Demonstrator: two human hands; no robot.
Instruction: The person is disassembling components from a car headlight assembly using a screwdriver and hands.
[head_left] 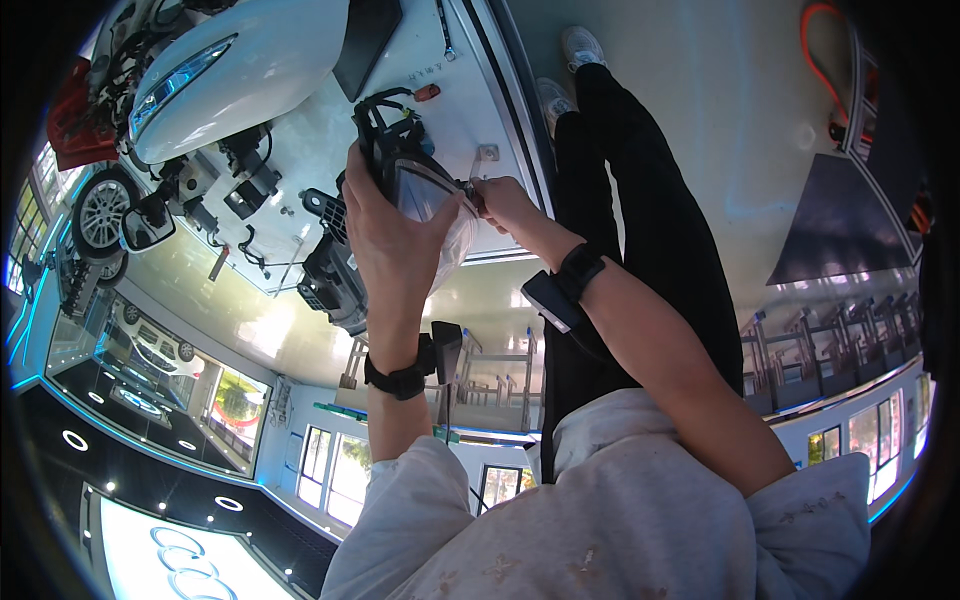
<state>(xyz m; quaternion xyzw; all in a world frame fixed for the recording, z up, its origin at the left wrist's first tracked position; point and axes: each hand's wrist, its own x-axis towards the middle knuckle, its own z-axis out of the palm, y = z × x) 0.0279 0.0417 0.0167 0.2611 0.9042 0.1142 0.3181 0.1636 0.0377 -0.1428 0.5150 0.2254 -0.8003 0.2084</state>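
Note:
In front of me I hold a part with a black frame and a clear, glossy shell [420, 192], tilted above the white worktable [415, 45]. It looks like a car lamp, but I cannot be sure of its kind. My left hand [392, 238] is wrapped round its near left side, thumb on the shell. At the part's right edge, the fingers of my right hand [508, 207] are pinched together; what they hold is too small to make out. A black cable with an orange-red connector [427, 92] lies beyond the part.
A large white shell with a lamp strip [240, 75] occupies the table's far left. Black parts [250, 172] and a black housing [335, 280] lie nearby. A wrench [445, 35] rests at the back. The table's metal edge [505, 80] runs along the right.

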